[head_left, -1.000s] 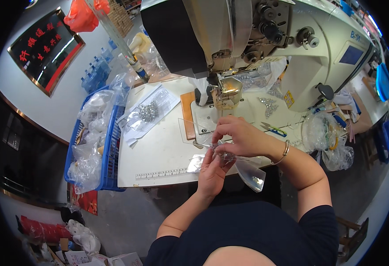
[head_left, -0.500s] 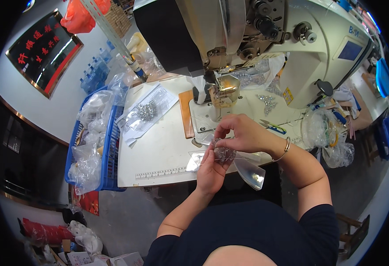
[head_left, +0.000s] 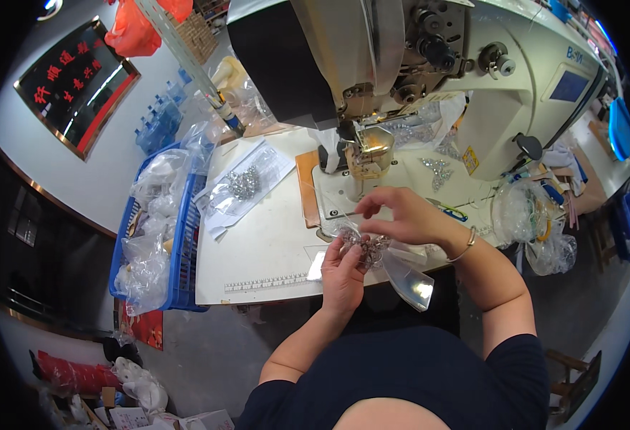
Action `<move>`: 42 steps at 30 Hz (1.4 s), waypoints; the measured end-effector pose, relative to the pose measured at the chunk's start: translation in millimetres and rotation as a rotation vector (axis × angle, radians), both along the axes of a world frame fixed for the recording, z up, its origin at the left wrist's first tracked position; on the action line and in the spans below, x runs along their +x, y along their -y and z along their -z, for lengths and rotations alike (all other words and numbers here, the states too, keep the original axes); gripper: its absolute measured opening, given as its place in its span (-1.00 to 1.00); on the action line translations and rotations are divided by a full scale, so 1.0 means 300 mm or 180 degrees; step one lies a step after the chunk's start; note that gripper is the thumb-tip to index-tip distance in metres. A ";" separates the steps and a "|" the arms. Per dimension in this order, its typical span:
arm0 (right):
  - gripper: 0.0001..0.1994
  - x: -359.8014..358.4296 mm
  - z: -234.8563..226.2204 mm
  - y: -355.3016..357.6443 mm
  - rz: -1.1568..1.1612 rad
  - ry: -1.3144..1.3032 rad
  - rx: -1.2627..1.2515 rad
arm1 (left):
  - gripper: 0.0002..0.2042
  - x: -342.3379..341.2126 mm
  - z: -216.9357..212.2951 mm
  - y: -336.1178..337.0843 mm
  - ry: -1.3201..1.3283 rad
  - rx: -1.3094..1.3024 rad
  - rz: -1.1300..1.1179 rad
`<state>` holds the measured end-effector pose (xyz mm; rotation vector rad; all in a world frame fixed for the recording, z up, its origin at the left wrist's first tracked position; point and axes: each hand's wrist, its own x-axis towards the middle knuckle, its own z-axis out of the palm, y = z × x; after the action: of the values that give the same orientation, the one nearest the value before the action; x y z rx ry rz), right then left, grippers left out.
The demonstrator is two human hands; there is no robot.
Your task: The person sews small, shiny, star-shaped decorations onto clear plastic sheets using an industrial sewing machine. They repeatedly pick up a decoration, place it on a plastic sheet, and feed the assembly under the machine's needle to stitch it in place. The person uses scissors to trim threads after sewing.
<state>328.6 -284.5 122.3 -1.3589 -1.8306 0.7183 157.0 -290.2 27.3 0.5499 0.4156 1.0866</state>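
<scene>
A bunch of silver, sparkling rhinestone pieces (head_left: 366, 251) rests in my left hand (head_left: 343, 282), whose fingers and thumb close round its left side. Its exact make-up is too small to tell. My right hand (head_left: 409, 217) hovers just above and to the right, fingers bent and thumb apart from the forefinger, the thumb close to the bunch. Clear plastic film (head_left: 409, 281) sticks out beneath my hands, over the table's front edge. Just beyond them stands a sewing machine (head_left: 371, 154) with its metal plate. Small thread snips (head_left: 455, 213) lie right of my right hand, partly hidden by it.
On the white table (head_left: 257, 236), a clear bag of silver stones (head_left: 243, 183) lies on paper at the left. A rhinestone motif (head_left: 437, 173) sits under the machine arm. Left of the table, a blue basket (head_left: 189, 251) holds plastic bags; crumpled plastic (head_left: 519, 215) lies at the right.
My right fingers have lifted off the bunch and opened a little, so more of the silver pieces shows. My left hand keeps its hold. The whole view has shifted slightly.
</scene>
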 end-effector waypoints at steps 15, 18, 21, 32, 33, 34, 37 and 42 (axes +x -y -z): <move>-0.69 0.082 -0.034 0.038 -0.0339 -0.0244 -0.1174 | -0.70 -0.035 -0.007 -0.004 -0.0217 0.0073 -0.0047; -0.70 0.080 -0.045 0.043 -0.0295 -0.0070 -0.1116 | -0.70 -0.038 -0.009 -0.007 -0.0230 -0.0007 0.0004; -0.71 0.062 -0.039 0.043 -0.0320 0.0302 -0.0708 | -0.70 -0.038 -0.011 -0.005 -0.0261 -0.0038 0.0001; -0.79 0.011 0.030 0.014 -0.0458 0.0096 -0.0724 | -0.56 -0.059 -0.047 -0.008 0.0512 -0.0131 0.0491; -0.79 0.010 0.029 0.014 -0.0428 -0.0003 -0.0710 | -0.55 -0.059 -0.052 -0.005 0.0624 -0.0065 0.0532; -0.79 0.008 0.028 0.017 -0.0398 -0.0103 -0.0695 | -0.54 -0.060 -0.053 -0.001 0.0735 0.0003 0.0573; -0.82 -0.011 0.032 0.026 -0.0230 -0.0250 -0.0616 | -0.57 -0.038 -0.016 0.020 0.0230 0.0436 0.0139; -0.84 -0.078 0.042 0.061 0.0137 -0.0578 -0.0415 | -0.63 -0.027 0.003 -0.007 0.0076 0.0477 -0.0218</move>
<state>305.1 -302.8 109.6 -1.3638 -1.6312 0.9208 148.8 -288.0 26.4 0.6583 0.3358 1.1955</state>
